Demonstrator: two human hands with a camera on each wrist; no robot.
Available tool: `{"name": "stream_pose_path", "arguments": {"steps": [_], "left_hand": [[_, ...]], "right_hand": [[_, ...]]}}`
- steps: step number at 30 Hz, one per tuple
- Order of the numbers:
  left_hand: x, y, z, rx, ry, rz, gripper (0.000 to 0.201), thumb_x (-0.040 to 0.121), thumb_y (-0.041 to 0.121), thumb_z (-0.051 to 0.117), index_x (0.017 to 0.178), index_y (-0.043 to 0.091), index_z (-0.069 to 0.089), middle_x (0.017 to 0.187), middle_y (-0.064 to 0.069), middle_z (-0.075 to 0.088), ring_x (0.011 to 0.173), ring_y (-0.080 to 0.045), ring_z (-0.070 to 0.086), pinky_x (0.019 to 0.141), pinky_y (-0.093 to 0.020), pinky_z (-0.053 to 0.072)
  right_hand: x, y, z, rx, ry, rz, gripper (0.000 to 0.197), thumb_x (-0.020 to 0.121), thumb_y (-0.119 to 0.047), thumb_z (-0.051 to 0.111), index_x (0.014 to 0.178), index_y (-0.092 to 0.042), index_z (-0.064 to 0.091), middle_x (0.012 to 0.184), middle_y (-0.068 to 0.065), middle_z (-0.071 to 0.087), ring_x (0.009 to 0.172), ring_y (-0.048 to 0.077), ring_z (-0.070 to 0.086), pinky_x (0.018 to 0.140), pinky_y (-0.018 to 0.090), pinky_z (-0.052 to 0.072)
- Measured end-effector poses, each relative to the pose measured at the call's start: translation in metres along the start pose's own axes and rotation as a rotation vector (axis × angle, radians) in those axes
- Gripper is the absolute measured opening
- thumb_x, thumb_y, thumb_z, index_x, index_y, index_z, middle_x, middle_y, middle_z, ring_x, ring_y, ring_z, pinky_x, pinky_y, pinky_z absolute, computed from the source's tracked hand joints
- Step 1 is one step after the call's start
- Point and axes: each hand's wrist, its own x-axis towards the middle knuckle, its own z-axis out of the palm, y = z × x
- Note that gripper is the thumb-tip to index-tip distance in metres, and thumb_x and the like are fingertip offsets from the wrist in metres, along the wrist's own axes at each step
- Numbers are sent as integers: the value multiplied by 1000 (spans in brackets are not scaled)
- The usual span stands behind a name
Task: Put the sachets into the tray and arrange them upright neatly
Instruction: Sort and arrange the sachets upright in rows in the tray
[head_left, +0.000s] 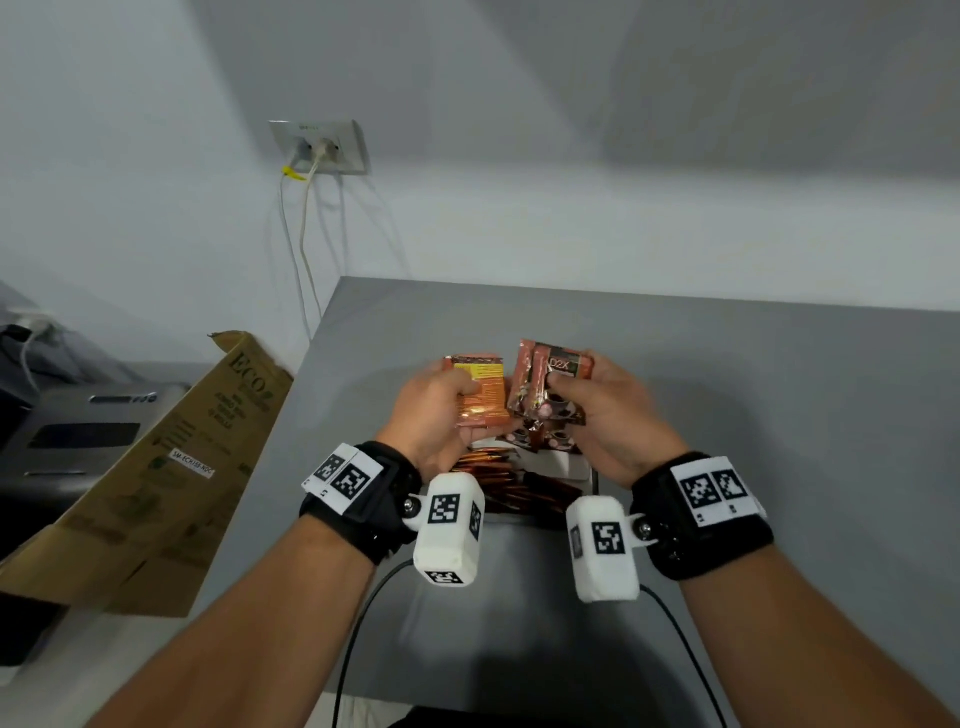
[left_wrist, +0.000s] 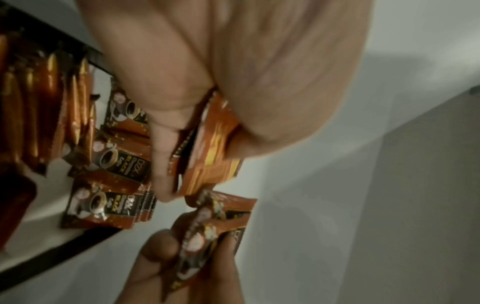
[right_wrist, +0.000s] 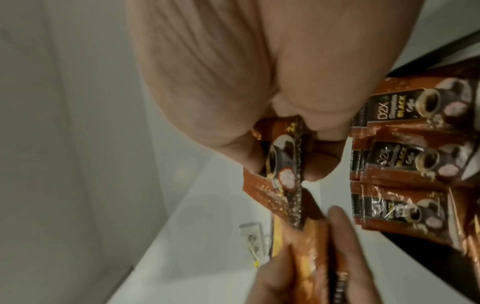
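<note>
Both hands are raised above a white tray (head_left: 579, 470) on the grey table. My left hand (head_left: 441, 410) grips a small stack of orange-brown coffee sachets (head_left: 483, 395) with the yellow-printed backs facing me; the same stack (left_wrist: 207, 148) shows between thumb and fingers in the left wrist view. My right hand (head_left: 608, 410) pinches a few sachets (head_left: 545, 384) with the cup picture facing me, and the right wrist view shows them (right_wrist: 275, 162) edge-on. In the tray, rows of sachets (left_wrist: 122, 164) stand upright, and more (right_wrist: 415, 160) show beside the right hand.
A cardboard box (head_left: 171, 478) leans at the table's left edge over a grey machine (head_left: 78, 436). A wall socket (head_left: 319, 148) with hanging cables is behind. The grey table (head_left: 779, 415) stretches bare to the right. Wrist cables trail toward me.
</note>
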Motion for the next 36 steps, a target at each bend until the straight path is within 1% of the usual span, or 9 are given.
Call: {"name": "stream_pose_path", "arguments": {"steps": [5, 8, 10, 13, 16, 21, 25, 31, 36], "left_hand": [[-2, -7, 5, 184, -14, 112, 20, 92, -4, 59, 106, 10, 60, 89, -11, 71, 76, -24, 71, 66, -38, 61], [1, -6, 3, 184, 37, 30, 22, 95, 30, 63, 108, 13, 63, 87, -9, 70, 69, -18, 67, 58, -29, 54], [6, -2, -2, 112, 68, -117, 45, 90, 51, 62, 106, 9, 65, 81, -12, 68, 65, -19, 64, 57, -28, 50], [10, 1, -9, -19, 146, -114, 13, 90, 18, 67, 91, 7, 61, 74, -11, 69, 59, -18, 63, 49, -25, 50], [10, 6, -14, 48, 227, 55, 19, 82, -10, 66, 89, 6, 59, 83, -12, 70, 66, -20, 67, 48, -22, 50], [5, 0, -2, 340, 78, 179, 32, 81, -7, 69, 111, -3, 61, 100, -24, 71, 81, -34, 69, 71, -41, 59], [1, 0, 3, 208, 89, 143, 16, 96, 7, 54, 108, 0, 61, 90, -15, 69, 74, -22, 69, 66, -34, 56], [6, 1, -10, 163, 227, 193, 8, 90, -1, 63, 95, 5, 65, 89, -17, 70, 74, -29, 68, 63, -35, 56], [4, -3, -5, -36, 119, 123, 29, 85, -20, 55, 99, 5, 53, 99, -22, 64, 77, -29, 67, 64, -36, 60]], "right_hand": [[-1, -2, 3, 43, -67, 13, 16, 96, 0, 57, 109, -9, 60, 106, 17, 72, 90, 29, 70, 79, 46, 58], [2, -4, 3, -209, 75, -198, 15, 92, -13, 64, 102, -24, 61, 100, 9, 74, 92, 27, 71, 86, 51, 58], [-1, -11, -1, -505, 38, -355, 15, 93, -18, 65, 92, -31, 57, 88, -2, 70, 80, 14, 67, 75, 35, 56], [-10, -8, -4, -733, -132, -378, 22, 91, -11, 67, 83, -29, 57, 94, -3, 70, 83, 13, 65, 73, 28, 52], [-13, -4, -8, -294, -143, -204, 24, 88, -1, 65, 85, -25, 63, 90, 1, 72, 78, 17, 67, 72, 35, 54], [-4, -3, 6, 30, -76, 46, 17, 97, 2, 53, 111, -6, 59, 104, 19, 71, 88, 30, 70, 76, 43, 58], [1, -4, 7, 36, 19, 37, 22, 97, 0, 53, 115, -13, 52, 116, 17, 64, 94, 29, 68, 79, 48, 58], [-4, -3, -3, 159, -15, 71, 22, 95, 6, 45, 102, -9, 60, 90, 13, 72, 75, 25, 71, 64, 40, 56], [-4, 3, 2, 81, -19, -9, 23, 90, 5, 60, 109, -9, 61, 104, 16, 73, 93, 34, 71, 85, 49, 56]]}}
